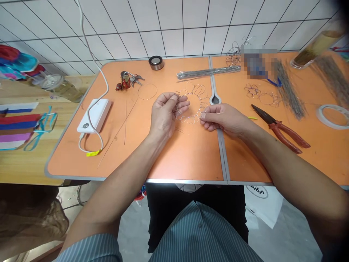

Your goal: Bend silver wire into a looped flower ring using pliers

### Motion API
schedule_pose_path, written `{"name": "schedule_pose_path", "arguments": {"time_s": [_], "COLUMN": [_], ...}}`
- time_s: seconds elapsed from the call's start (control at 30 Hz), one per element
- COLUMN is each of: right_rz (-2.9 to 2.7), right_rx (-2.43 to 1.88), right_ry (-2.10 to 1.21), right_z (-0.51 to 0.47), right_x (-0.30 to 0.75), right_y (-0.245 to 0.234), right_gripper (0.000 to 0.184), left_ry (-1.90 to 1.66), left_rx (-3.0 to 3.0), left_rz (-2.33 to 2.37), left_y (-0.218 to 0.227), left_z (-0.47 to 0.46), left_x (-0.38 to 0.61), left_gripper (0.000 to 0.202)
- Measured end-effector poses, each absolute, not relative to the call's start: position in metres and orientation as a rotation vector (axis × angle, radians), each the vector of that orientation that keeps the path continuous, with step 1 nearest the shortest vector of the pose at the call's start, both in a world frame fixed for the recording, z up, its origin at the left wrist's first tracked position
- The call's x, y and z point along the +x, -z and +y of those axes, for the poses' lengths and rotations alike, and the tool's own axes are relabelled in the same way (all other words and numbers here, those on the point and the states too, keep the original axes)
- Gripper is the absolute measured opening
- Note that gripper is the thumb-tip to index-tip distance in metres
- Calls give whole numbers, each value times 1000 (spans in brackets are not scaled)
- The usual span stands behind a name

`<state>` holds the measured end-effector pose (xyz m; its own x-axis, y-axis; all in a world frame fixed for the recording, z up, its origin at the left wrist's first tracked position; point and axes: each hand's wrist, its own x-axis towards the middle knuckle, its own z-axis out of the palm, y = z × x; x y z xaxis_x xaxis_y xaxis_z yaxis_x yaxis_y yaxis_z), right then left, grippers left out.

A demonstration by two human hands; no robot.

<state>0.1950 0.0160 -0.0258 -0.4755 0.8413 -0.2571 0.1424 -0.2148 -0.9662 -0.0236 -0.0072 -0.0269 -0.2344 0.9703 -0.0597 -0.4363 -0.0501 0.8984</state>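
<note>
A thin wire ring with wire loops all round its edge, like flower petals [194,119], is held up over the orange table. My left hand [167,112] pinches its left side between thumb and forefinger, the other fingers partly curled behind it. At the ring's lower right, the fingertips of my right hand [218,118] pinch another part of the wire. Left of my hands, a plain wire ring [147,91] and a straight wire [125,123] lie on the tabletop. Red-handled pliers [278,127] rest beyond my right wrist, jaws slightly apart.
A bundle of straight wires [207,73] lies behind my hands, near a tape roll [156,63] and keys [131,79]. A white power bank [95,115] with a cable sits left. More wire bundles [289,91], a white ring-shaped roll [334,116] and a drink container [313,49] stand right.
</note>
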Motion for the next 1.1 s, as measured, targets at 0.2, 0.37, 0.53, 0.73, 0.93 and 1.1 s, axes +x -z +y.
{"name": "schedule_pose_path", "arguments": {"time_s": [0.2,0.37,0.53,0.73,0.93,1.1], "right_rz": [-1543,-1540,-1473,-1407,-1436,-1431], "right_rx": [-1179,-1178,-1179,-1182,-1187,-1189], "right_ry": [-1741,-1746,-1715,-1731,-1744,-1736], "right_z": [13,12,12,10,9,10], "right_x": [189,186,185,184,180,179], "right_y": [27,28,27,25,26,28], "right_gripper": [25,20,14,12,12,12], "left_ry": [-1580,-1583,-1576,-1604,-1615,-1610], "left_rx": [728,736,746,732,723,738], "left_rz": [1035,1006,1023,1010,1013,1021], "left_y": [26,27,27,27,28,28], "left_z": [-7,-8,-9,-9,-9,-9], "left_x": [-22,-22,-22,-21,-20,-21], "left_gripper": [19,15,14,13,15,17]}}
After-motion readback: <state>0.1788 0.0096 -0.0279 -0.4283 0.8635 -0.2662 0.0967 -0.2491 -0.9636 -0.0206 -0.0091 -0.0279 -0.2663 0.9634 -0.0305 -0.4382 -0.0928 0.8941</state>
